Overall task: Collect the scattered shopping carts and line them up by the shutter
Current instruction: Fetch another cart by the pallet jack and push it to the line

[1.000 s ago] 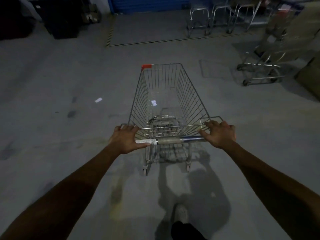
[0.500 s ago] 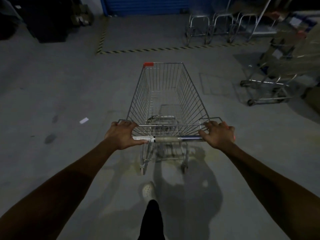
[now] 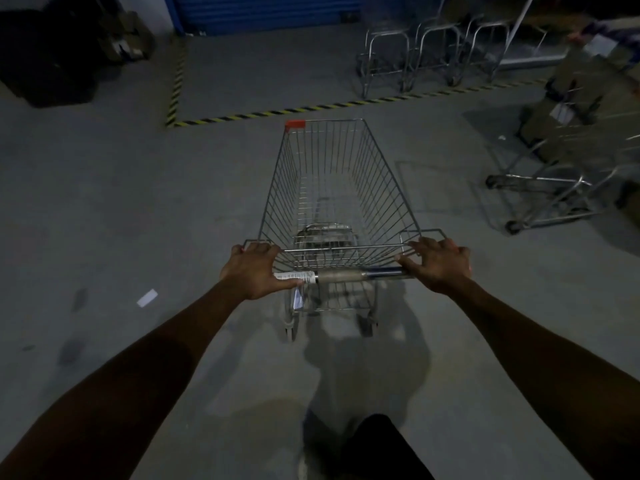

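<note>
An empty wire shopping cart [image 3: 332,188] with a red corner cap stands straight in front of me on the grey floor. My left hand [image 3: 254,270] grips the left end of its handle bar [image 3: 349,274], over a white label. My right hand [image 3: 438,265] grips the bar's right end. The blue shutter [image 3: 256,10] runs along the far wall. Several carts [image 3: 429,53] stand in a row to the right of the shutter, behind yellow-black floor tape [image 3: 263,114]. Another cart [image 3: 554,188], loaded with cardboard, stands at the right.
Dark bins and boxes [image 3: 52,53] fill the far left corner. A white scrap of paper [image 3: 147,297] lies on the floor at my left. Bare concrete stretches between my cart and the tape. My dark trouser leg [image 3: 381,448] shows at the bottom.
The cart and I have rolled forward toward the shutter; the tape and the row of carts are nearer. The paper scrap has slid back at my left. Both hands keep their grip.
</note>
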